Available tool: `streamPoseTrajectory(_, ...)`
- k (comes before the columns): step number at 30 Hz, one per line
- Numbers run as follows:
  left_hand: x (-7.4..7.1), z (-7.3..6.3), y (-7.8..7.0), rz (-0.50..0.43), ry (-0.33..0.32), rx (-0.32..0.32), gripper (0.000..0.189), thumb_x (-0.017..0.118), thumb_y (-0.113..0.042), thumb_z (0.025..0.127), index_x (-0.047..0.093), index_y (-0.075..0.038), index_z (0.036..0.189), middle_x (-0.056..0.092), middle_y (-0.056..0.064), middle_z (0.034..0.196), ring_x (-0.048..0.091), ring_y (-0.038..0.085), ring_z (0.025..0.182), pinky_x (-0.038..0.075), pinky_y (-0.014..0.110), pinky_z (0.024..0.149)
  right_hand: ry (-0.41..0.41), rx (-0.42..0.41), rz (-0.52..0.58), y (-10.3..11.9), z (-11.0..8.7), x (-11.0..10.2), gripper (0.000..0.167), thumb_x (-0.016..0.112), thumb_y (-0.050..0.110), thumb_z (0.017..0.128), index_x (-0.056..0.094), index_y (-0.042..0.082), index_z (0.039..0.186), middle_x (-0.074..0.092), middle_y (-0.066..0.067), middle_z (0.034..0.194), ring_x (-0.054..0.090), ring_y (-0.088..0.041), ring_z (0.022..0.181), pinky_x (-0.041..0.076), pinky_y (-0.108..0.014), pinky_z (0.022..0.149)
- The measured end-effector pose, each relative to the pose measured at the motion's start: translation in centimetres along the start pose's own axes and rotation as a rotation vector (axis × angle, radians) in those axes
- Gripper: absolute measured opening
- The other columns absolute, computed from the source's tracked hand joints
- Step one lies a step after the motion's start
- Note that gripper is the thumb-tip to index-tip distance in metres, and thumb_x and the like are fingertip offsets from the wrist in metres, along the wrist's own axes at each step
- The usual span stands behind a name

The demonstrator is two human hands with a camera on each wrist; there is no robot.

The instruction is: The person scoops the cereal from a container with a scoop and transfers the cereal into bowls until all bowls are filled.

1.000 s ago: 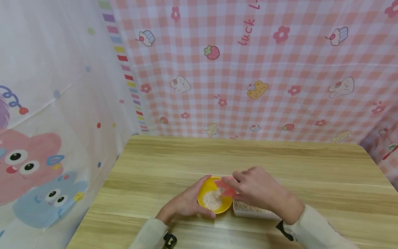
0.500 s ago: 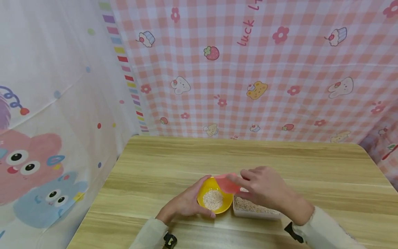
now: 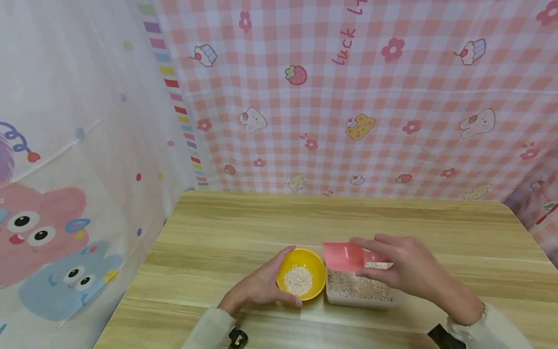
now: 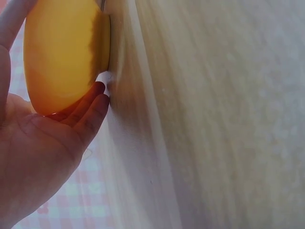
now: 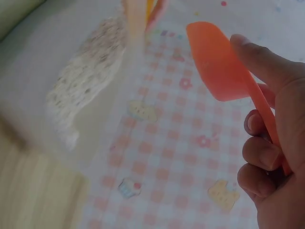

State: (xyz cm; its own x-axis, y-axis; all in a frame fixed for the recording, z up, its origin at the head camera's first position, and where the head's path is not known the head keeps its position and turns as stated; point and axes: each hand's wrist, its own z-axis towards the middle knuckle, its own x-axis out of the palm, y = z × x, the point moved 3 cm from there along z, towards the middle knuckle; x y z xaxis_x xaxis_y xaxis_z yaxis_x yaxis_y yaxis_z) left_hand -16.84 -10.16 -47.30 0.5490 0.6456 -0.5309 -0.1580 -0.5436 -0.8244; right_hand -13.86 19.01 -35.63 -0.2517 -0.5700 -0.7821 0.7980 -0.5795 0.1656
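Note:
My left hand [image 3: 261, 282] holds a small yellow bowl [image 3: 315, 265] by its side, thumb near the front and fingers around the back. A small heap of pale flakes [image 3: 298, 280] lies at the bottom. In the left wrist view the bowl [image 4: 62, 52] stands with its foot on the table, fingers curved around its wall. My right hand [image 3: 407, 264] grips a pink scoop [image 3: 342, 257] by the handle, raised over a box [image 3: 362, 303] of flakes [image 3: 355, 286]. In the right wrist view the thumb lies along the scoop [image 5: 219, 62] and the fingers curl round its handle.
The box stands close to the right of the bowl on a wood-grain table [image 3: 244, 218]. Behind the table hangs a pink checked cloth [image 3: 279, 160], and a white printed cloth [image 3: 104, 160] hangs on the left.
My right hand has moved the scoop from over the bowl rightward to above the box, and the scoop has levelled from its tilt. The left hand and the bowl stay in place.

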Motion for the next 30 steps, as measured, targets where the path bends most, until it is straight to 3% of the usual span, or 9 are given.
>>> streamPoseTrajectory(9, 0.2, -0.1, 0.1, 0.007, -0.008, 0.006, 0.122, 0.092, -0.041, 0.066, 0.015, -0.021, 0.159, 0.031, 0.006, 0.159, 0.031, 0.026, 0.145, 0.023, 0.052, 0.118, 0.0, 0.056, 0.02, -1.9, -3.8, -0.5, 0.056, 0.062, 0.062, 0.086, 0.074, 0.014, 0.114, 0.057, 0.017, 0.075, 0.038, 0.01, 0.06, 0.031, -0.008, 0.052)
streamPoseTrajectory(15, 0.2, -0.1, 0.2, 0.006, -0.011, 0.008, 0.122, 0.092, -0.042, 0.067, 0.014, -0.022, 0.159, 0.029, 0.005, 0.161, 0.029, 0.025, 0.146, 0.022, 0.052, 0.118, 0.04, 0.069, 0.02, -2.4, -5.5, -0.6, 0.055, 0.091, 0.037, 0.064, 0.074, 0.015, 0.112, 0.063, 0.016, 0.079, 0.045, 0.01, 0.063, 0.036, -0.009, 0.054)
streamPoseTrajectory(18, 0.2, -0.1, 0.1, 0.003, -0.015, 0.009, 0.122, 0.091, -0.042, 0.067, 0.014, -0.023, 0.159, 0.028, 0.005, 0.161, 0.029, 0.025, 0.146, 0.022, 0.052, 0.119, 0.071, 0.081, 0.002, -2.6, -6.0, -0.6, 0.061, 0.094, 0.027, 0.056, 0.074, 0.016, 0.112, 0.067, 0.012, 0.083, 0.051, 0.009, 0.065, 0.038, -0.01, 0.054)
streamPoseTrajectory(23, 0.1, -0.3, -0.2, 0.022, -0.026, 0.008, 0.123, 0.091, -0.043, 0.067, 0.013, -0.022, 0.159, 0.027, 0.006, 0.161, 0.029, 0.025, 0.146, 0.023, 0.052, 0.118, 0.117, 0.086, -0.018, -2.9, -6.6, -0.5, 0.061, 0.094, 0.027, 0.056, 0.074, 0.018, 0.112, 0.07, 0.011, 0.086, 0.057, 0.008, 0.068, 0.04, -0.011, 0.054)
streamPoseTrajectory(27, -0.3, -0.7, -0.8, 0.086, -0.081, 0.008, 0.118, 0.088, -0.049, 0.069, 0.015, -0.027, 0.159, 0.025, 0.007, 0.16, 0.032, 0.028, 0.143, 0.029, 0.054, 0.115, 0.144, 0.091, -0.036, -3.0, -6.7, -0.4, 0.059, 0.094, 0.03, 0.058, 0.073, 0.02, 0.112, 0.068, 0.013, 0.085, 0.057, 0.009, 0.068, 0.04, -0.013, 0.053)
streamPoseTrajectory(30, -0.5, -0.9, -1.8, 0.137, -0.163, 0.032, 0.107, 0.084, -0.052, 0.074, 0.022, -0.029, 0.158, 0.027, 0.008, 0.158, 0.033, 0.029, 0.141, 0.036, 0.055, 0.111, 0.169, 0.099, -0.034, -3.1, -6.7, -0.3, 0.057, 0.093, 0.03, 0.059, 0.073, 0.019, 0.112, 0.069, 0.012, 0.085, 0.058, 0.008, 0.069, 0.041, -0.015, 0.053)
